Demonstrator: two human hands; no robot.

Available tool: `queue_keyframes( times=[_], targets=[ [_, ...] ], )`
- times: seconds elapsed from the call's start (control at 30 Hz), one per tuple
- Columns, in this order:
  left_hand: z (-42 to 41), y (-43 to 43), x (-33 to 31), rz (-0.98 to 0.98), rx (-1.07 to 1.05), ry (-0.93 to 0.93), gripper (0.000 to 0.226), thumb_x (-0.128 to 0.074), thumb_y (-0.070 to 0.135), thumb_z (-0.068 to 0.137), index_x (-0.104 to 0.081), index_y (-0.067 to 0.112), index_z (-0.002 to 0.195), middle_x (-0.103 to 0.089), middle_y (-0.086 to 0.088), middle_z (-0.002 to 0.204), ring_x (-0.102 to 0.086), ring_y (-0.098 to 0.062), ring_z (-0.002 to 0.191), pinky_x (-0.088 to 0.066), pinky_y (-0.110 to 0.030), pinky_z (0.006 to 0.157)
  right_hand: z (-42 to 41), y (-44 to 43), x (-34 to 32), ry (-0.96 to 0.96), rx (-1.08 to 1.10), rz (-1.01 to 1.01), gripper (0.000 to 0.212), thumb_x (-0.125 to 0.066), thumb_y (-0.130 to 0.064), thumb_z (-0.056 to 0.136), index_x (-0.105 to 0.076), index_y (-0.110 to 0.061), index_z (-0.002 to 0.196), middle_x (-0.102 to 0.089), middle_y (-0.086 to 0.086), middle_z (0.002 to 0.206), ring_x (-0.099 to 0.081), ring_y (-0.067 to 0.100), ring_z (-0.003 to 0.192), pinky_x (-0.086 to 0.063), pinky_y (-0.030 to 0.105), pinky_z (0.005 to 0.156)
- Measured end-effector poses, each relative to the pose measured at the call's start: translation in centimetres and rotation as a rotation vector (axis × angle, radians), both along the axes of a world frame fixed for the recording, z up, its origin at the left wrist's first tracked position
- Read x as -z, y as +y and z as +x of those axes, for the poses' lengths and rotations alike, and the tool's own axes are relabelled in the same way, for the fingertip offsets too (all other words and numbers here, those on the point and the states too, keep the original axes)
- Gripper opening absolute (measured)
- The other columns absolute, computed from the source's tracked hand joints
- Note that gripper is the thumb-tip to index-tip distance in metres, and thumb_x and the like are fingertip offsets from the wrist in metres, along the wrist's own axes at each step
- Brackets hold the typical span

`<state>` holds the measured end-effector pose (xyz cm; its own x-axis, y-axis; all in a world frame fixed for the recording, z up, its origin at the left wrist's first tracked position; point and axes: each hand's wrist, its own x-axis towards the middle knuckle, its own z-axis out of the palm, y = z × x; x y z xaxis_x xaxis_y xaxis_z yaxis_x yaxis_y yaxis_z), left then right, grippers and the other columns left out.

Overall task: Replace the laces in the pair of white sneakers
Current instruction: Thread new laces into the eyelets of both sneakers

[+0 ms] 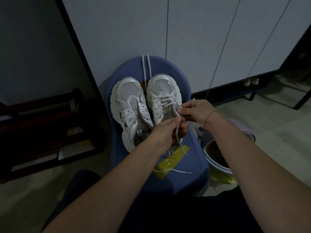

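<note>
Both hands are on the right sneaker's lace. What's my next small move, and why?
Probably draw the lace taut with the left hand while the right hand steadies it: both pinch the strand above the right sneaker, and its end hangs slack.

The white sneakers are showing open mesh toe panels under smooth, faintly shiny overlays, possibly synthetic leather, though the dim light is making that hard to judge. The laces are looking like matt woven cloth. The blue seat is appearing as smooth, dull plastic, and the yellow tape is catching a gloss.
</note>
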<state>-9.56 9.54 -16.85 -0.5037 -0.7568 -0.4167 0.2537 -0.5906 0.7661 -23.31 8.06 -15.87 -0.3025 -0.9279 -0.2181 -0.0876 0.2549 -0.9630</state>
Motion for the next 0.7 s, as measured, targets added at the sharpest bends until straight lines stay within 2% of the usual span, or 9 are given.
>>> queue_keyframes(
  times=[0.07, 0.13, 0.2, 0.27, 0.33, 0.43, 0.6, 0.7],
  targets=[
    [0.6, 0.5, 0.0, -0.131, 0.225, -0.150, 0.023, -0.048, 0.007, 0.101, -0.062, 0.004, 0.083, -0.065, 0.000, 0.054, -0.062, -0.005, 0.046, -0.051, -0.016, 0.049, 0.0, 0.1, -0.1, -0.013, 0.011, 0.005, 0.007, -0.072, -0.001, 0.078, -0.066, -0.004, 0.078, -0.065, 0.012, 0.074, -0.062, 0.019, 0.067, -0.059, 0.032, 0.076],
    [1.3, 1.3, 0.2, -0.220, 0.538, -0.273, 0.023, -0.047, 0.005, 0.101, -0.061, 0.003, 0.083, -0.067, 0.000, 0.056, -0.063, -0.005, 0.049, -0.052, -0.014, 0.054, 0.0, 0.1, -0.2, -0.031, 0.011, 0.007, 0.008, -0.073, -0.002, 0.078, -0.066, -0.006, 0.075, -0.066, 0.012, 0.076, -0.063, 0.020, 0.071, -0.059, 0.030, 0.075],
    [1.9, 1.9, 0.5, -0.219, 0.792, -0.301, 0.023, -0.045, 0.006, 0.101, -0.060, 0.002, 0.085, -0.069, 0.000, 0.061, -0.066, -0.005, 0.055, -0.054, -0.015, 0.060, 0.1, 0.1, -0.3, -0.047, 0.010, 0.012, 0.008, -0.072, -0.001, 0.078, -0.066, -0.007, 0.076, -0.067, 0.010, 0.076, -0.064, 0.018, 0.071, -0.059, 0.026, 0.071],
    [2.4, 1.9, 0.6, -0.184, 0.894, -0.294, 0.022, -0.044, 0.008, 0.102, -0.061, 0.003, 0.088, -0.071, -0.001, 0.067, -0.068, -0.008, 0.061, -0.055, -0.017, 0.064, 0.1, 0.0, -0.2, -0.060, 0.013, 0.016, 0.007, -0.072, -0.001, 0.078, -0.066, -0.005, 0.078, -0.067, 0.009, 0.077, -0.064, 0.016, 0.071, -0.059, 0.024, 0.069],
    [2.7, 1.7, 0.7, -0.117, 0.813, -0.265, 0.020, -0.046, 0.011, 0.101, -0.062, 0.003, 0.092, -0.073, -0.004, 0.074, -0.071, -0.011, 0.067, -0.057, -0.020, 0.066, 0.1, 0.0, -0.2, -0.069, 0.009, 0.016, 0.006, -0.072, -0.001, 0.079, -0.066, -0.004, 0.080, -0.067, 0.009, 0.077, -0.065, 0.016, 0.070, -0.059, 0.023, 0.067],
    [2.2, 1.3, 0.6, -0.013, 0.506, -0.140, 0.018, -0.050, 0.019, 0.100, -0.063, 0.008, 0.095, -0.074, -0.006, 0.080, -0.073, -0.015, 0.073, -0.058, -0.024, 0.073, 0.1, 0.0, -0.1, -0.063, 0.010, 0.009, 0.006, -0.071, -0.001, 0.079, -0.066, -0.003, 0.081, -0.067, 0.009, 0.077, -0.065, 0.015, 0.070, -0.059, 0.023, 0.067],
    [0.7, 0.3, 0.1, 0.188, 0.032, 0.069, 0.034, -0.051, 0.034, 0.099, -0.064, 0.004, 0.090, -0.072, -0.006, 0.068, -0.070, -0.014, 0.057, -0.059, -0.026, 0.061, -0.1, -0.3, 0.6, 0.049, 0.019, 0.001, 0.012, -0.077, -0.010, 0.075, -0.069, -0.006, 0.083, -0.069, 0.013, 0.081, -0.067, 0.022, 0.078, -0.058, 0.034, 0.078],
    [0.0, 0.1, -0.2, 0.196, -0.117, 0.089, 0.035, -0.045, 0.032, 0.103, -0.061, 0.007, 0.086, -0.068, -0.002, 0.056, -0.065, -0.010, 0.046, -0.057, -0.023, 0.052, -0.2, -0.3, 0.5, 0.002, 0.018, 0.013, 0.021, -0.076, -0.007, 0.076, -0.068, 0.002, 0.093, -0.069, 0.016, 0.083, -0.067, 0.024, 0.078, -0.058, 0.036, 0.080]
  ],
)
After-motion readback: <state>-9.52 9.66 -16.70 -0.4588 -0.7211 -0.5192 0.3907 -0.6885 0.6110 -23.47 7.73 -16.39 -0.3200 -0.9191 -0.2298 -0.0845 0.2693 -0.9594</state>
